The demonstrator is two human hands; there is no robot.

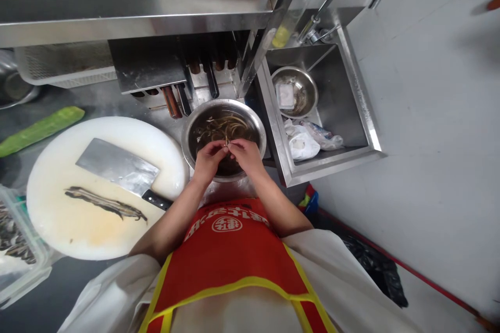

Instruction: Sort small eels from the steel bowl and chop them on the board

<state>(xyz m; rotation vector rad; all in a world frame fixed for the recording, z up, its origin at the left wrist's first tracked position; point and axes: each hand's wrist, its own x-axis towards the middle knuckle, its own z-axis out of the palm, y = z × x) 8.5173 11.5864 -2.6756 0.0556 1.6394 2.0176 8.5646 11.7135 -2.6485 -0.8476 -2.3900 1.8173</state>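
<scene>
Both hands meet over a steel bowl (186,153) of dark water with long thin brown strips (224,127) in it. My left hand (209,160) pinches a slender brown strip, and the fingertips of my right hand (247,156) are closed on the same piece, close beside the left. The strip's exact kind is unclear. Left of the bowl, a cleaver (119,166) lies flat on a round white cutting board (109,242). Below its blade rests a flattened bundle of dark strips (105,204).
A sink (349,109) to the right holds a steel bowl (312,86) and plastic bags (302,140). Knife handles (172,101) protrude from a rack behind my bowl. A peeled green vegetable (42,127) and clear container (35,250) lie left. A steel shelf (136,25) overhangs the counter.
</scene>
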